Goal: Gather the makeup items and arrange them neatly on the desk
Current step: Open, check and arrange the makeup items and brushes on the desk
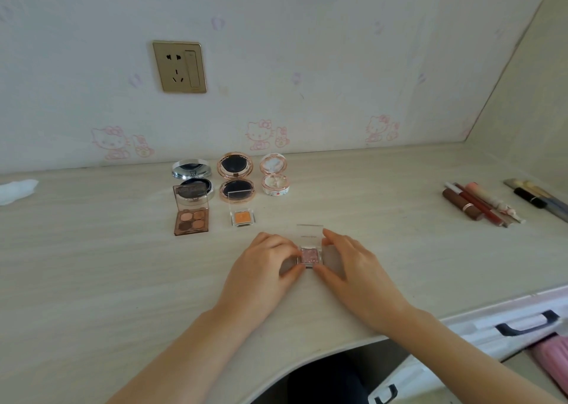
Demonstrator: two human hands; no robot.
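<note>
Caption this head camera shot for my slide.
Both hands hold a pink eyeshadow on the desk.

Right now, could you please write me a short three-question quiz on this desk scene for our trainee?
1. True or false: the lid of the pink glitter eyeshadow is closed.
2. Which item stands right of the four-pan palette? A) orange eyeshadow B) white compact
3. Fill in: the left hand and right hand both hold the ____ eyeshadow.

Key: 1 false, its clear lid stands open; 2 A; 3 pink glitter.
</note>
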